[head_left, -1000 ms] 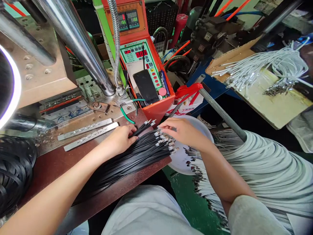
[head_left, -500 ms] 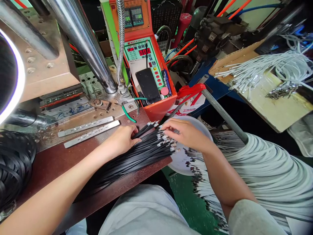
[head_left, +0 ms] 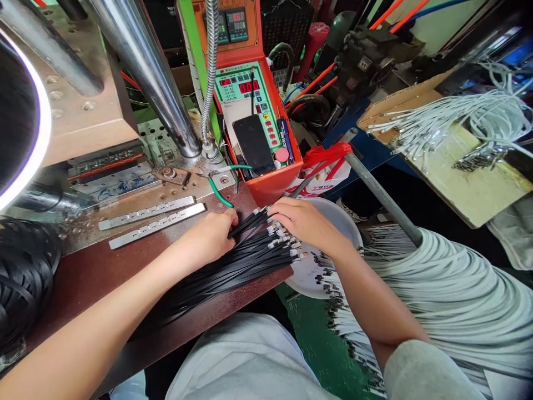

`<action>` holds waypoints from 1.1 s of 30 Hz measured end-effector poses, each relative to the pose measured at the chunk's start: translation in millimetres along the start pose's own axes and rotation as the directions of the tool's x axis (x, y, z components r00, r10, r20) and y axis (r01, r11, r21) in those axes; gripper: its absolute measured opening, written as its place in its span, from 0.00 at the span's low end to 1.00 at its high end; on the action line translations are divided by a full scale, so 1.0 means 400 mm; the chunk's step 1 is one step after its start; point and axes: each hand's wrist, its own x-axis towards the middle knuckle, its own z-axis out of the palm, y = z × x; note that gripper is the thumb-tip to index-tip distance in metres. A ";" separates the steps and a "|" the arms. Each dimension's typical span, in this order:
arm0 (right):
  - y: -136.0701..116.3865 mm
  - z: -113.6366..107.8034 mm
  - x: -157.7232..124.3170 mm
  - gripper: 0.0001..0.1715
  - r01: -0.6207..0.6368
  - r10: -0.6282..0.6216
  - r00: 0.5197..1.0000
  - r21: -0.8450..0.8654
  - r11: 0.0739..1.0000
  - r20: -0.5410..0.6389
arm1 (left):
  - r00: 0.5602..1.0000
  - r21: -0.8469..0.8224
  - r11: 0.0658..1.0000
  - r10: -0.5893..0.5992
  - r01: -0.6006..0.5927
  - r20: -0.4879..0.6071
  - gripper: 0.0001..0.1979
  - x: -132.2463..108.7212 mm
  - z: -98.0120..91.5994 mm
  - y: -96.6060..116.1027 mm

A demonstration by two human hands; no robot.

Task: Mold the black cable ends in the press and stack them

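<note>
A bundle of flat black cables [head_left: 233, 266] with small metal connectors lies across the brown tabletop, its connector ends [head_left: 287, 241] toward the right edge. My left hand [head_left: 216, 233] is closed round a smaller bunch of these black cables at the bundle's far side. My right hand [head_left: 303, 222] reaches in from the right with bent fingers, closed on the connector ends of that smaller bunch; its fingertips are partly hidden. Just beyond my left hand are green-handled pliers [head_left: 220, 193]. Two slotted metal bars [head_left: 156, 225] rest to the left.
A press with steel columns [head_left: 154, 78] stands at the left, beside a ring light [head_left: 45, 116]. An orange control box [head_left: 270, 183] carries a phone [head_left: 253, 145]. A white basin [head_left: 350, 216] sits below the table edge. White cables [head_left: 458, 294] hang over a pole at right.
My right hand has shifted slightly left and away from me, over the smaller bunch's ends. That bunch now lies more apart from the main bundle. My left hand keeps its hold.
</note>
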 end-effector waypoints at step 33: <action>-0.068 0.020 -0.030 0.04 -0.026 0.299 0.888 0.611 0.791 -0.350 | 0.993 -0.593 0.800 0.121 -0.093 0.007 0.15 -0.103 -0.069 -0.052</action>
